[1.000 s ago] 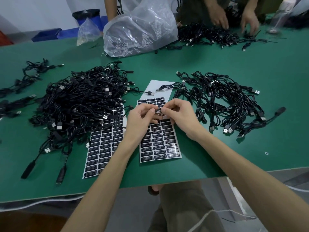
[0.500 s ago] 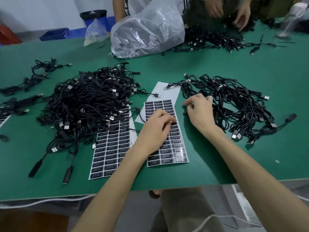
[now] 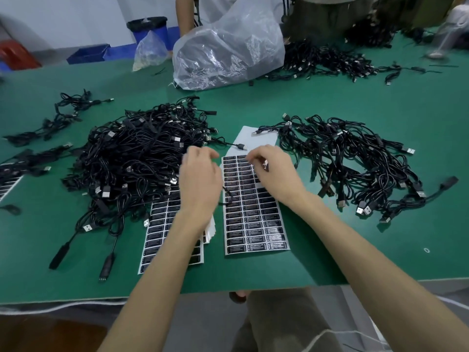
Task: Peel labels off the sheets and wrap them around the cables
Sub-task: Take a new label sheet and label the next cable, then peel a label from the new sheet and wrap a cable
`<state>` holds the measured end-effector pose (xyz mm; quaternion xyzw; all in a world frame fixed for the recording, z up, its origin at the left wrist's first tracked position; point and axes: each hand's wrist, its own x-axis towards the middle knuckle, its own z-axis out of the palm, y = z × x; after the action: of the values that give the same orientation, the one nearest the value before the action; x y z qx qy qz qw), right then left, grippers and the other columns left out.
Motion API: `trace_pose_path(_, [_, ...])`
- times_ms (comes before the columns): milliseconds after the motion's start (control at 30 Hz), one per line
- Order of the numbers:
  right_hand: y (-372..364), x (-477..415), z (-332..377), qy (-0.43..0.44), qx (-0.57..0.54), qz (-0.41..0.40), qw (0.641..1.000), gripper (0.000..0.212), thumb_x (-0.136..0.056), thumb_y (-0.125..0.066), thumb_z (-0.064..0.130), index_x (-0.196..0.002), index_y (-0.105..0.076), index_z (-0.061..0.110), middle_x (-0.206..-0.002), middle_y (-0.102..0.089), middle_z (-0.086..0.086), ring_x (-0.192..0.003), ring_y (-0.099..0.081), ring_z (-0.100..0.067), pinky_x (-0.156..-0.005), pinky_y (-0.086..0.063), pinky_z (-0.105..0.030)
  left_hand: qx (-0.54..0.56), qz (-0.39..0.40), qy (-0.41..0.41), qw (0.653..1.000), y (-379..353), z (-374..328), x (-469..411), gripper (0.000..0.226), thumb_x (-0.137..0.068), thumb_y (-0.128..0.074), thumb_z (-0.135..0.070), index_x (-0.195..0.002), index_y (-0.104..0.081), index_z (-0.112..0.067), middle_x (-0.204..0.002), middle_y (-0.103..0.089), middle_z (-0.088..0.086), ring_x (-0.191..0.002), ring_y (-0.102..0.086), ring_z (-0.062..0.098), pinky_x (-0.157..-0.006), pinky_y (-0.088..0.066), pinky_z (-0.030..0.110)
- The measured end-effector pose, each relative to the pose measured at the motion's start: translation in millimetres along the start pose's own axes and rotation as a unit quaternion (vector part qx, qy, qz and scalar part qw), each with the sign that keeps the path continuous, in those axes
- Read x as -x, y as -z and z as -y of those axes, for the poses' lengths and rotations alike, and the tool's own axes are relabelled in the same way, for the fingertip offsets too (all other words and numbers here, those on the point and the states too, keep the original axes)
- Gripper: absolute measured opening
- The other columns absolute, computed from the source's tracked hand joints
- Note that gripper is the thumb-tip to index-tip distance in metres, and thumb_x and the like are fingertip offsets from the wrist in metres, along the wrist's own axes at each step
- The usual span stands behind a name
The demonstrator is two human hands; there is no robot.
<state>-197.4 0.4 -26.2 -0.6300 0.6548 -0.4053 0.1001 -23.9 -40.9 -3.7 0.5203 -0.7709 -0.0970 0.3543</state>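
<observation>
Green tabletop; label sheet lies near-centre, just right of the big cable pile. Right hand grip seems to pinch a label at the sheet's far end. Left hand grip is loosely spread and empty at the pile's edge. Best to peel low and slow and keep skin off the adhesive.

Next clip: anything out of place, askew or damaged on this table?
Nothing damaged or spilled. Minor clutter only: the left cable pile covers the top of the left sheet, and one cable strays onto the right sheet.
</observation>
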Motion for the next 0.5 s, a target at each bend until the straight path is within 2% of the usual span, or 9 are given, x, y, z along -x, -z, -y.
trace_pose_path(67, [-7,-1,-2,-0.042,-0.061,-0.001,0.997,0.02,-0.102,-0.056,0.006,-0.11,-0.072,0.016,-0.107,-0.069,0.005,-0.099,-0.06,-0.008,-0.087,-0.043,-0.011,-0.059,-0.006,0.043,0.997,9,20,-9,0.023,-0.101,-0.058,-0.012,-0.123,-0.063,-0.008,-0.125,-0.054,0.009,-0.116,-0.048,0.022,-0.103,-0.037,0.033])
trace_pose_path(200, [-6,-3,-14,-0.111,-0.137,0.01,0.984,0.015,-0.1,-0.064,0.015,-0.102,-0.073,0.027,-0.097,-0.072,0.015,-0.086,-0.063,0.004,-0.078,-0.048,-0.008,-0.156,-0.023,0.088,0.984,19,53,-15,0.03,-0.1,-0.059,-0.017,-0.129,-0.056,-0.008,-0.135,-0.045,0.016,-0.127,-0.04,0.036,-0.108,-0.028,0.045])
trace_pose_path(300, [-2,-2,-17,-0.132,-0.198,-0.013,0.971,0.02,-0.098,-0.064,0.012,-0.096,-0.075,0.029,-0.092,-0.076,0.011,-0.089,-0.067,-0.002,-0.084,-0.054,-0.024,-0.2,-0.014,0.1,0.975,21,67,-18,0.036,-0.103,-0.057,-0.023,-0.136,-0.055,-0.008,-0.137,-0.047,0.018,-0.129,-0.04,0.039,-0.109,-0.026,0.05])
trace_pose_path(367, [-1,-1,-15,-0.137,-0.216,-0.013,0.967,0.023,-0.097,-0.064,0.009,-0.094,-0.075,0.029,-0.091,-0.077,0.01,-0.09,-0.068,-0.007,-0.085,-0.056,-0.032,-0.227,0.001,0.086,0.97,21,72,-22,0.035,-0.104,-0.055,-0.025,-0.134,-0.058,-0.007,-0.133,-0.051,0.018,-0.126,-0.042,0.039,-0.108,-0.027,0.05])
trace_pose_path(500, [-3,0,-11,-0.119,-0.194,0.005,0.974,0.02,-0.096,-0.064,0.011,-0.094,-0.075,0.028,-0.09,-0.076,0.011,-0.085,-0.066,-0.003,-0.085,-0.054,-0.027,-0.196,0.0,0.097,0.976,24,74,-35,0.03,-0.103,-0.06,-0.028,-0.125,-0.063,-0.009,-0.126,-0.055,0.016,-0.123,-0.046,0.037,-0.105,-0.028,0.048])
